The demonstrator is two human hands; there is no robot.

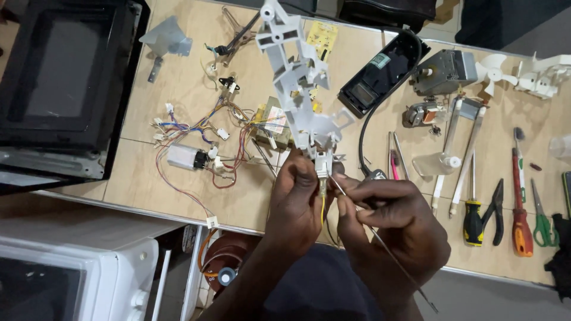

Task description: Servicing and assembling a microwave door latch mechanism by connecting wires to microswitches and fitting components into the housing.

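My left hand (pixel 295 199) grips the lower end of a white plastic latch bracket (pixel 294 77) that stands up over the workbench (pixel 178 83). A small white switch block (pixel 322 163) with a yellow wire (pixel 323 205) sits at the bracket's bottom, between my thumbs. My right hand (pixel 389 220) pinches a thin metal rod (pixel 386 252), its tip touching the switch block; the rod runs down to the lower right.
A black microwave casing (pixel 62 89) fills the left. A bundle of coloured wires with a capacitor (pixel 181 156) lies mid-bench. Motors (pixel 443 71), a white fan blade (pixel 493 68), screwdrivers (pixel 520 196), pliers (pixel 493 208) and green scissors (pixel 541 220) lie to the right. Below stands a white oven (pixel 71 279).
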